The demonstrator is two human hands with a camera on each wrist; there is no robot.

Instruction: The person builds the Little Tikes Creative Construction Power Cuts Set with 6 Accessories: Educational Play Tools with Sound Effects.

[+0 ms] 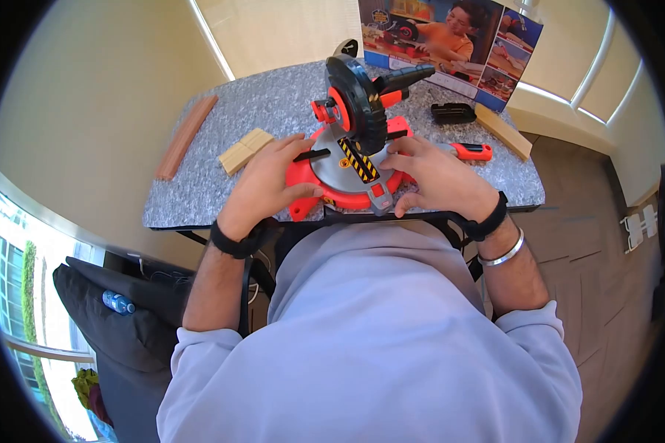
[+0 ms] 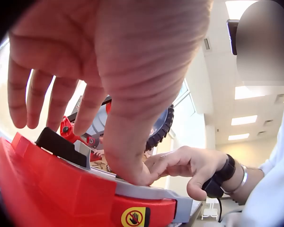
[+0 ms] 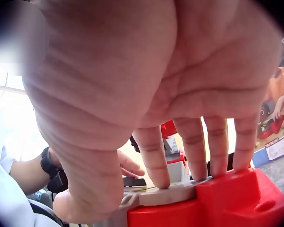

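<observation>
A toy miter saw (image 1: 329, 171) stands at the table's front edge, with a red base, a grey round plate and yellow-black stripes. Its black toothed blade (image 1: 363, 103) is raised over the plate. My left hand (image 1: 267, 181) lies at the left side of the base, fingers extended, thumb at the front rim. In the left wrist view, the straight fingers (image 2: 61, 99) hang over the red base (image 2: 47, 182). My right hand (image 1: 447, 181) is at the right side, fingers spread. In the right wrist view, its fingertips (image 3: 218, 165) rest along the base's top edge.
Light wood blocks (image 1: 246, 151) and a reddish wood strip (image 1: 188, 137) lie left on the speckled table (image 1: 236, 107). At right are a red-handled tool (image 1: 473, 151), a black plastic piece (image 1: 453, 113) and a wood board (image 1: 504, 131). A printed box (image 1: 521, 55) stands behind.
</observation>
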